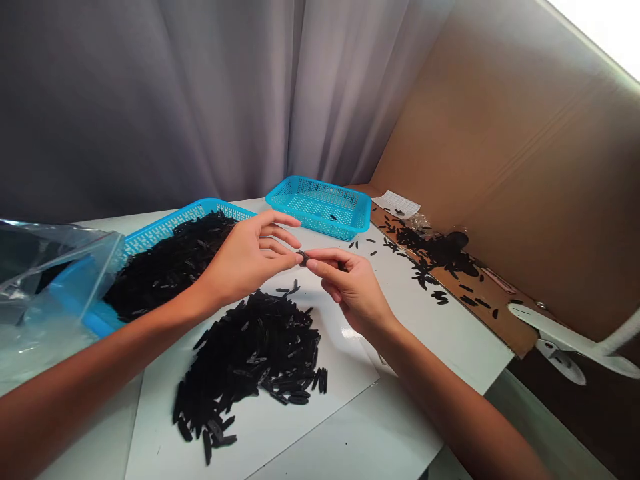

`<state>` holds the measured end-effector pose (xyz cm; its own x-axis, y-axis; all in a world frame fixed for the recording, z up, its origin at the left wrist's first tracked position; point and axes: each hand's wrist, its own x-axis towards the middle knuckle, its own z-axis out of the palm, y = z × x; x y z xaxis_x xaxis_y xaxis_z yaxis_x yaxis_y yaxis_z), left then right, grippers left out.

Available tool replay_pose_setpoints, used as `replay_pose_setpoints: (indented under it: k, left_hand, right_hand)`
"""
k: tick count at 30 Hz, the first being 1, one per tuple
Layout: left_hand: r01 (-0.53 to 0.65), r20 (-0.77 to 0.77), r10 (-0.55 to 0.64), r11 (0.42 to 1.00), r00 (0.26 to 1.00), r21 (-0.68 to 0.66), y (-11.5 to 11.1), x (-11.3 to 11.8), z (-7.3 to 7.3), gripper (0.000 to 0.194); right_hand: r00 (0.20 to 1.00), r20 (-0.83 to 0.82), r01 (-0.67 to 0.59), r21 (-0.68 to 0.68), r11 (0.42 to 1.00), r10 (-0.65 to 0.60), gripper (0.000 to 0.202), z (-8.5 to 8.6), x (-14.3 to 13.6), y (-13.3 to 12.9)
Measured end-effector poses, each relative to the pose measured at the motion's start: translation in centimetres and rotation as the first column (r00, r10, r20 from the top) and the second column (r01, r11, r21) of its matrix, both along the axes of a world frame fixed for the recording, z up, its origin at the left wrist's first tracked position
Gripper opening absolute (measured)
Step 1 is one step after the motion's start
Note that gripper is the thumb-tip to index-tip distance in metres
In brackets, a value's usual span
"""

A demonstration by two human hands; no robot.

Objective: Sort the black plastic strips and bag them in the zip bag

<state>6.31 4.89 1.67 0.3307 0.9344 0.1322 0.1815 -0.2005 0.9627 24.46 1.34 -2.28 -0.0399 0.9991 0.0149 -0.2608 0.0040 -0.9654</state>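
Note:
Between my two hands, above the white table, is a small dark elongated piece [303,259], too small to identify further. My right hand [353,283] pinches it between thumb and index finger, the other fingers curled in. From the other side, my left hand [253,250] touches the piece with its thumb tip, its upper fingers stretched out and apart. Below them a heap of similar slim black pieces [250,353] lies on a white sheet [345,380]. Behind my left hand, more black pieces [165,267] fill a blue basket [135,243].
A second blue basket [320,223] at the back holds a small black piece. Along the cardboard wall [505,200] at right lie scattered black pieces [435,253] and a gridded paper [397,203]. A clear plastic bag [55,280] is at left; a white armrest-like part [565,333] sits beyond the table's right edge.

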Motion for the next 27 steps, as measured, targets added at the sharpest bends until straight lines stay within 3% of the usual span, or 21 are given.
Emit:
replay_pose_setpoints:
  k: [12,19,27]
  left_hand:
    - [0.06,0.082,-0.05,0.99,0.995,-0.131,0.3,-0.01,-0.03,0.041]
    - [0.06,-0.014,-0.061,0.996,0.998,-0.067,0.33,-0.24,0.04,0.046]
    - [0.027,0.0,-0.027,0.998,1.0,-0.051,0.08,-0.1,0.35,0.042]
  right_hand:
    - [0.999,0.0,0.053,0.026,0.998,-0.053,0.014,0.31,-0.01,-0.15]
    - [0.985,0.113,0.115,0.107,0.988,-0.127,0.016,0.34,0.29,-0.37]
    - [0.991,0.087,0.098,0.098,0.99,-0.106,0.016,0.49,0.32,-0.4]
